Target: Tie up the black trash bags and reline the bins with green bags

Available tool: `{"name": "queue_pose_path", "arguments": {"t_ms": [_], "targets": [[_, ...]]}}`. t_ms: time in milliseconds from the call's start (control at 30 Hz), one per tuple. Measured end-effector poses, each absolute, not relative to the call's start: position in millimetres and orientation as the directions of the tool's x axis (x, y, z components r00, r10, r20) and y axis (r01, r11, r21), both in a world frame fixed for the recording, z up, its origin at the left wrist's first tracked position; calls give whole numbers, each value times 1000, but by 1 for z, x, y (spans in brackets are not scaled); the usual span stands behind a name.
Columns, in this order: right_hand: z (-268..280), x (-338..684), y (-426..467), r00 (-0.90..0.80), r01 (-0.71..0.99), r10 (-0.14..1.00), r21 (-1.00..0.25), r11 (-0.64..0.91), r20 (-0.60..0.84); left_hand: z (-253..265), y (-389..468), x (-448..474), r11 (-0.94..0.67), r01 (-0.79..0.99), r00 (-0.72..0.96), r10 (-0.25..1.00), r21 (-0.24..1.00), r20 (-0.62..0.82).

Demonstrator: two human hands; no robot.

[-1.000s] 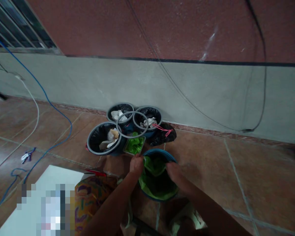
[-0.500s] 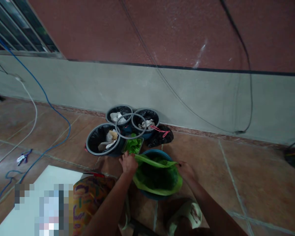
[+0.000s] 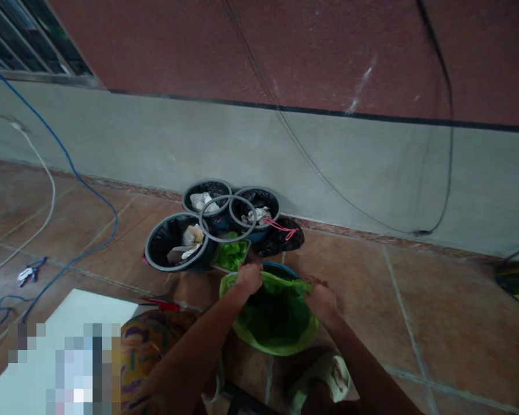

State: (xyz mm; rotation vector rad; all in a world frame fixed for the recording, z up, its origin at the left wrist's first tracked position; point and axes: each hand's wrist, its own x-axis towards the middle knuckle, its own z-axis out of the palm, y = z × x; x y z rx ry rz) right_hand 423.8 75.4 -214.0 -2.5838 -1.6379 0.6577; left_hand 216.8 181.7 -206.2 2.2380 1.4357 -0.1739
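Observation:
A green plastic bag (image 3: 273,341) lines a blue bin (image 3: 281,267), its mouth spread wide and its edge folded over much of the rim. My left hand (image 3: 249,279) is closed on the bag's edge at the far left of the rim. On the right side, my right hand (image 3: 321,300) grips the same edge with bent fingers. Only a strip of the bin's blue far rim shows; the bag covers the rest. Just beyond my left hand is a clear container (image 3: 218,262) with crumpled green bags (image 3: 232,254) in it.
Bins lined with black bags, among them the left bin (image 3: 176,270), hold paper waste by the wall. A grey ring (image 3: 203,222) rests across them. A knotted black bag (image 3: 285,242) lies beside. At left are a blue cable (image 3: 75,164), keys (image 3: 28,274) and a white board (image 3: 90,305).
The bag's far edge, earlier stretched across the opening, now lies back near the far rim. My left hand has shifted right along it, and the bag covers more of the bin's outside.

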Motion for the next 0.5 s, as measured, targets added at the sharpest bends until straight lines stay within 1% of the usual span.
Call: {"name": "queue_pose_path", "arguments": {"t_ms": [67, 133, 233, 333, 400, 500], "targets": [[-212, 417, 84, 308, 881, 899, -264, -393, -312, -205, 187, 220, -312, 888, 424, 838, 337, -343], [-215, 415, 93, 282, 847, 896, -350, -400, -342, -206, 192, 220, -276, 885, 410, 844, 375, -346], [-224, 424, 102, 291, 719, 871, -511, -472, -395, -210, 204, 214, -230, 831, 451, 813, 507, -369], [-238, 437, 108, 354, 586, 859, -628, -512, -371, -218, 216, 205, -136, 727, 490, 790, 673, -370], [-248, 443, 112, 401, 524, 848, -672, -523, -348, -224, 221, 200, -71, 675, 480, 799, 735, -363], [-261, 446, 117, 436, 460, 827, -702, -543, -354, -232, 224, 201, -29, 667, 418, 842, 744, -341]]}}
